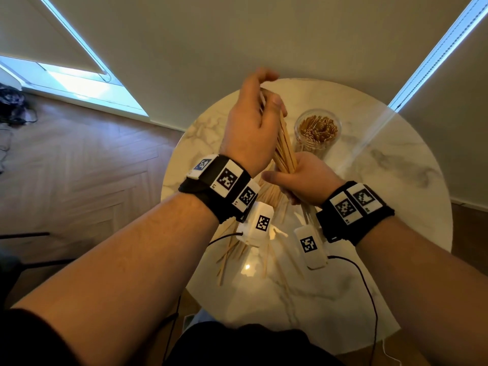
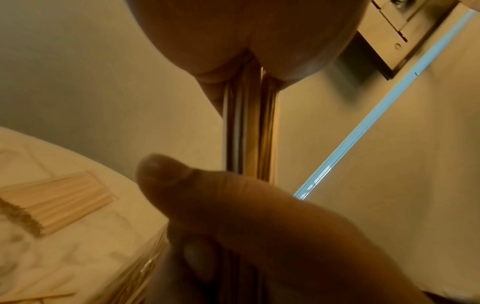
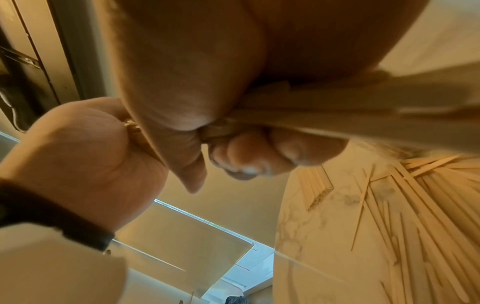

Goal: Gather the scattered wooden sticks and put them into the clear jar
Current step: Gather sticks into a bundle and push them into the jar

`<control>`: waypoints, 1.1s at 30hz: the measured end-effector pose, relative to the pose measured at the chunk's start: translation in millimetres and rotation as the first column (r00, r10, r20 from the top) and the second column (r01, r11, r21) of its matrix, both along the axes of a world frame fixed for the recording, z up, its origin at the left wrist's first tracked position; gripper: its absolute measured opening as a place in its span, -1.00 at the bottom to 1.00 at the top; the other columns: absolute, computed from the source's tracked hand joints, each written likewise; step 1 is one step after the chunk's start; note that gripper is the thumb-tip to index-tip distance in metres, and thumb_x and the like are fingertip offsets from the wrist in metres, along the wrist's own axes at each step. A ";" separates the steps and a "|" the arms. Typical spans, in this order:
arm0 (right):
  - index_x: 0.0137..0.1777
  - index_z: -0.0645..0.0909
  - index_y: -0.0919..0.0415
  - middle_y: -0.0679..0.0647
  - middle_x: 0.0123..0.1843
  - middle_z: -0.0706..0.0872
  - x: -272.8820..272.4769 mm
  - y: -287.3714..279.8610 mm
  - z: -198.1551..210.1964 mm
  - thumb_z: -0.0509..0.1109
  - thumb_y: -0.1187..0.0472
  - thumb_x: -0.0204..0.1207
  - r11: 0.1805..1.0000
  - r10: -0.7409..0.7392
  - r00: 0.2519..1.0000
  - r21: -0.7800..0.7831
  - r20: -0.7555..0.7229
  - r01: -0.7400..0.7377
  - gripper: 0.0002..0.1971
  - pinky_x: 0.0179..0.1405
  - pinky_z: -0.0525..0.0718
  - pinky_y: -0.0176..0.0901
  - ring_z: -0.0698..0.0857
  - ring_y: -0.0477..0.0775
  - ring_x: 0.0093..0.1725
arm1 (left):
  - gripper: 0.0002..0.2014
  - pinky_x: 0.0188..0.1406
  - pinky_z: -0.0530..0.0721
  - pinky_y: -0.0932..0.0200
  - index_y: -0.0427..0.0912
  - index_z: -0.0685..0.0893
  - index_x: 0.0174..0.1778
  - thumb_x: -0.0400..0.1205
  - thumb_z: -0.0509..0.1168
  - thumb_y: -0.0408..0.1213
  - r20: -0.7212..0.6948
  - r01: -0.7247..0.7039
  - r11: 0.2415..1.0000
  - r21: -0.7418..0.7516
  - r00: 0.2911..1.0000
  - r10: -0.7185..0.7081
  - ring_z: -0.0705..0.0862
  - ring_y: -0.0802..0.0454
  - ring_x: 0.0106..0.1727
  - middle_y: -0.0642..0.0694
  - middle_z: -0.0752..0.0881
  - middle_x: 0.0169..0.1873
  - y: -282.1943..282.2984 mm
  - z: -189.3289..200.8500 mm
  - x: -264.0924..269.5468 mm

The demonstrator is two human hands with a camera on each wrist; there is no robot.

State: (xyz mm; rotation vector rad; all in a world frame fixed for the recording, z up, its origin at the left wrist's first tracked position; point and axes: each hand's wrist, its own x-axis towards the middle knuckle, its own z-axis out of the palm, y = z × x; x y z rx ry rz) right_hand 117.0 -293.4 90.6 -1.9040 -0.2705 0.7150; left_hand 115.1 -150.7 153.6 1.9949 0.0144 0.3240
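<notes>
Both forearms reach in from the bottom of the head view, each wrist wrapped in a black band carrying white marker blocks, and they meet over the round marble table [image 1: 369,196].

**Progress.** Judged from the present layout, the task is partly complete. Many sticks already stand upright in the clear jar [image 1: 318,133], which sits on the far half of the table just beyond the hands. One bundle of sticks [image 1: 284,151] is off the table, held between the two hands. A large share remains scattered: loose sticks [image 1: 232,249] lie fanned and crossed on the near half of the table, under and behind the wrists. The right wrist view shows them [image 3: 405,205] spread widely over the marble (the count cannot be judged). Remaining work: load the held bundle, then gather the rest.

**Hand pose.**
- Left hand [image 1: 250,125]: raised above the right, back toward the camera, fingers curled around the upper part of the bundle. The left wrist view shows the sticks [image 2: 249,127] emerging from its closed grasp.
- Right hand [image 1: 303,178]: lower, nearer the table, fingers wrapped round the lower part of the same bundle, thumb pointing left.

The bundle runs steeply between the two grips, its top leaning slightly left, just beside the jar and not yet over its mouth.
</notes>
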 end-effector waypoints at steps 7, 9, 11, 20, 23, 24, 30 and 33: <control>-0.24 0.58 0.10 0.05 -0.49 0.56 -2.9 2.7 6.8 0.45 -0.01 0.68 0.960 -0.087 0.994 0.262 -0.060 0.100 -0.70 -0.45 0.61 -0.06 0.52 0.09 -0.53 | -0.64 0.40 0.69 0.01 -0.19 0.60 0.49 0.84 0.13 -0.15 -0.035 0.125 0.939 -0.319 0.989 -0.144 0.68 0.05 0.40 -0.06 0.69 0.39 9.3 10.4 7.6; -0.27 0.56 0.06 0.03 -0.51 0.48 2.2 2.2 18.1 0.44 -0.01 0.69 0.880 -0.142 0.982 0.439 -0.126 0.184 -0.69 -0.48 0.50 -0.14 0.44 0.06 -0.58 | -0.63 0.48 0.65 -0.09 -0.04 0.57 0.52 0.86 0.08 -0.03 -0.100 -0.013 0.876 -0.483 0.994 -0.041 0.68 0.05 0.43 0.00 0.66 0.46 17.6 6.6 7.1; -0.25 0.51 0.09 0.06 -0.53 0.41 10.3 1.8 34.2 0.42 0.03 0.69 0.762 -0.211 0.965 0.593 -0.154 0.261 -0.70 -0.51 0.41 -0.17 0.38 0.05 -0.62 | -0.57 0.39 0.68 -0.13 -0.08 0.60 0.50 0.86 0.03 0.06 -0.258 -0.146 0.732 -0.665 0.965 -0.042 0.75 -0.02 0.33 -0.08 0.73 0.40 25.9 -5.7 0.0; -0.27 0.55 0.06 0.07 -0.49 0.49 14.9 10.6 82.2 0.42 0.13 0.68 0.649 -0.326 0.938 0.749 0.117 0.132 -0.74 -0.52 0.44 -0.07 0.46 0.11 -0.61 | -0.31 0.53 0.57 -0.28 -0.46 0.55 0.54 0.83 0.02 0.14 -0.518 -0.476 0.211 -0.854 0.734 -0.439 0.69 -0.39 0.43 -0.45 0.70 0.38 -5.1 -45.6 -55.0; -0.25 0.63 0.03 0.17 -0.40 0.57 5.1 17.8 77.4 0.54 -0.03 0.58 0.679 -0.345 0.926 0.722 0.154 0.133 -0.75 -0.42 0.57 0.00 0.56 0.16 -0.53 | -0.41 0.32 0.72 -0.22 -0.48 0.59 0.46 0.87 0.01 0.01 -0.521 -0.517 0.130 -0.846 0.750 -0.408 0.78 -0.35 0.23 -0.46 0.78 0.17 -12.8 -37.2 -48.7; -0.22 0.64 0.06 0.19 -0.39 0.59 2.8 18.4 75.9 0.56 -0.06 0.55 0.686 -0.348 0.924 0.715 0.159 0.135 -0.74 -0.40 0.59 0.04 0.58 0.18 -0.50 | -0.45 0.30 0.74 -0.21 -0.47 0.62 0.41 0.87 0.01 -0.03 -0.518 -0.512 0.134 -0.848 0.751 -0.410 0.79 -0.33 0.20 -0.45 0.79 0.15 -14.0 -34.1 -47.9; 0.27 0.54 0.16 0.20 -0.36 0.66 -0.1 14.2 64.4 0.58 0.15 0.58 0.723 -0.339 0.920 0.680 0.196 0.122 -0.64 -0.29 0.67 0.07 0.67 0.28 -0.42 | -0.55 0.27 0.75 -0.22 -0.43 0.66 0.29 0.89 0.01 -0.14 -0.511 -0.522 0.096 -0.848 0.755 -0.410 0.79 -0.32 0.16 -0.43 0.80 0.09 -17.1 -32.8 -52.9; 0.10 0.56 0.25 0.18 -0.36 0.67 -3.2 12.7 59.4 0.55 0.34 0.55 0.716 -0.320 0.926 0.691 0.200 0.098 -0.77 -0.28 0.71 0.05 0.70 0.25 -0.40 | -0.54 0.14 0.83 -0.20 -0.45 0.61 0.42 0.89 0.01 -0.15 -0.518 -0.526 0.097 -0.845 0.760 -0.391 0.82 -0.33 0.11 -0.44 0.78 0.15 -17.8 -33.9 -54.7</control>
